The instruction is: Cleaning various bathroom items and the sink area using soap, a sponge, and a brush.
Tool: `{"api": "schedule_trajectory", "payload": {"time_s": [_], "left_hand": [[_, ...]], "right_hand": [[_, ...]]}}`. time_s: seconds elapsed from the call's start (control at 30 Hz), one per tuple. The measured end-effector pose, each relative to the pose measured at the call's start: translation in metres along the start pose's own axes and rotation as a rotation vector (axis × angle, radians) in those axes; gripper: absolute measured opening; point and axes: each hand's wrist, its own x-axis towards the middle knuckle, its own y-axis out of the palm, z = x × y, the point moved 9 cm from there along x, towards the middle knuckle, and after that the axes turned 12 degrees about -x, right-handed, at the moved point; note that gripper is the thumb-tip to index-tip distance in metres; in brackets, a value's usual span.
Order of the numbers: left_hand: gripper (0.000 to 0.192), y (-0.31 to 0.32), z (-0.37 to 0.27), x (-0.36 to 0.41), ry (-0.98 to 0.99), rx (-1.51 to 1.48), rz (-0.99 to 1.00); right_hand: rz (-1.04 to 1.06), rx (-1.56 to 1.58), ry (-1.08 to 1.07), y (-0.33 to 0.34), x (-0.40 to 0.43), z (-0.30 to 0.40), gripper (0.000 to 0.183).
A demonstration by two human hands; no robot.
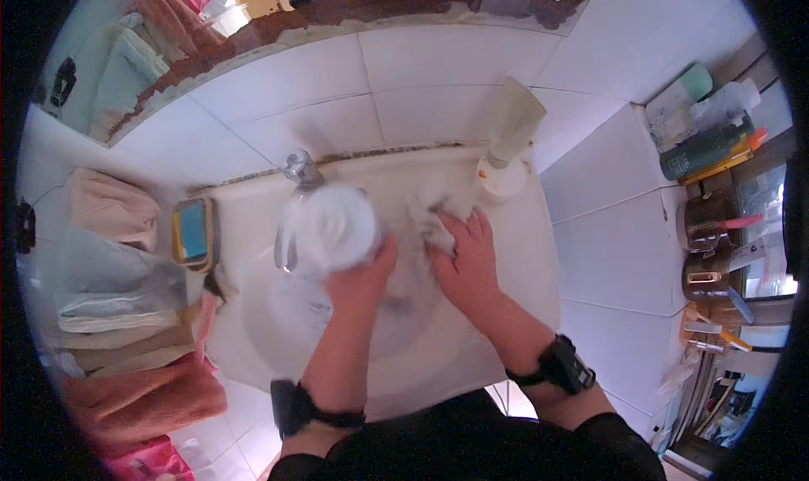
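Note:
My left hand [363, 269] holds a round white object [343, 227], blurred, perhaps a lid or small bowl, above the sink basin beside the chrome faucet [285, 247]. To its right, my right hand [466, 253] is on a crumpled whitish cloth [433, 212], blurred by motion, over the rim of the white washbasin [531, 279]. Some of the fingers and the cloth's edges are unclear. Behind the right hand, at the basin's back corner, a pale squeeze tube [519, 118] stands on a round white base or cap [500, 176].
A soap dish with a blue and yellow sponge [191, 230] lies at the basin's left corner. Towels [152, 399] hang further left. Bottles [708, 127] and brown cups [705, 275] with brushes line the right ledge. A mirror [133, 70] with a worn edge is above.

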Motion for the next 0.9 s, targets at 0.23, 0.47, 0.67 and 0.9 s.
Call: {"api": "schedule_trajectory", "payload": {"time_s": [0.23,0.47,0.67,0.9], "left_hand": [[0.066,-0.1,-0.004,-0.062,0.123,0.068,0.19],[0.07,-0.148,0.011,-0.089,-0.03,-0.054,0.095],[0.075,-0.152,-0.001,-0.085,0.156,0.011,0.146],[0.073,-0.106,-0.032,-0.07,0.085,0.005,0.333]], "right_hand": [[0.185,-0.464,0.284,0.069,0.073,0.012,0.045],[0.161,-0.625,0.158,0.127,0.08,0.064,0.042],[0.295,-0.436,-0.143,0.126,0.073,0.09,0.034],[0.471,-0.358,-0.185,0.084,0.016,0.048,0.032]]}}
